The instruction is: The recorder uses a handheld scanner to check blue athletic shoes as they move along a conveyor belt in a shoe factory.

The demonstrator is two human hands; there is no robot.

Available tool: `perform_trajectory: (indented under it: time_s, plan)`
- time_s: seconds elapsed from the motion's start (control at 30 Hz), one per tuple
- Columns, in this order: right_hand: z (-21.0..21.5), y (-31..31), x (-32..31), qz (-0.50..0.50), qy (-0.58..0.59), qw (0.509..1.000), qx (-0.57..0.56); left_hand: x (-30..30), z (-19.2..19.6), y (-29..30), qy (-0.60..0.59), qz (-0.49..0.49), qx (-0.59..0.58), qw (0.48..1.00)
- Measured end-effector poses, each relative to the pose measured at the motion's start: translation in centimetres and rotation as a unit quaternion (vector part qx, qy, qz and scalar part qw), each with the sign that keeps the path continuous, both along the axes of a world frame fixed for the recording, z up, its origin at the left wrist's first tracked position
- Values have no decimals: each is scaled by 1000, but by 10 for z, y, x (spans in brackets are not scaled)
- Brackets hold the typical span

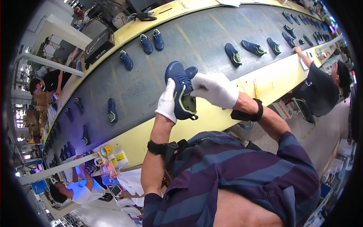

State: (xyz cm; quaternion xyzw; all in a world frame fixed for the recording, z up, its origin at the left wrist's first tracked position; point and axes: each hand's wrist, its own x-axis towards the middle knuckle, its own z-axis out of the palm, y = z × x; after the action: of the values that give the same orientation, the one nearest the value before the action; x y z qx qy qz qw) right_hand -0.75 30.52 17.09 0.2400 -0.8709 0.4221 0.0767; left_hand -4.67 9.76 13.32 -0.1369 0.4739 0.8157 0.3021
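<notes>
In front of me a navy blue sneaker (183,77) with a lime-green lined collar is tilted, its toe pointing away and its opening towards me. My left hand (166,101), in a white knit glove, is closed around the shoe's left side. White-gloved too, my right hand (214,89) has its fingers curled together against the right edge of the opening, near the tongue. What its fingertips pinch, if anything, is hidden. Behind the held shoe a second navy sneaker (192,70) shows only in part.
A grey conveyor belt (204,30) carries several navy sneakers, with a pale yellow ledge (136,142) along it. A black shoebox (99,46) stands on the far edge. Yellow tape (106,150) lies at left. Co-workers sit at lower left (81,189) and right (321,89).
</notes>
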Motion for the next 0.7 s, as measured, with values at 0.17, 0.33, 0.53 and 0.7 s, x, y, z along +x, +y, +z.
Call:
perform_trajectory:
  time_s: [0.17,0.33,0.53,0.7]
  plan:
    - [-7,0,9,-105,-35,989,-94,-5,-13,-12,-57,6,13,998]
    - [-27,-22,19,-11,-113,994,7,-13,-59,-12,-75,-20,96,992]
    - [-71,-37,7,-108,-99,985,-95,-5,-95,-13,-161,-106,102,976]
    - [-141,-2,10,-199,-150,966,-73,8,-189,-33,-304,-93,141,938]
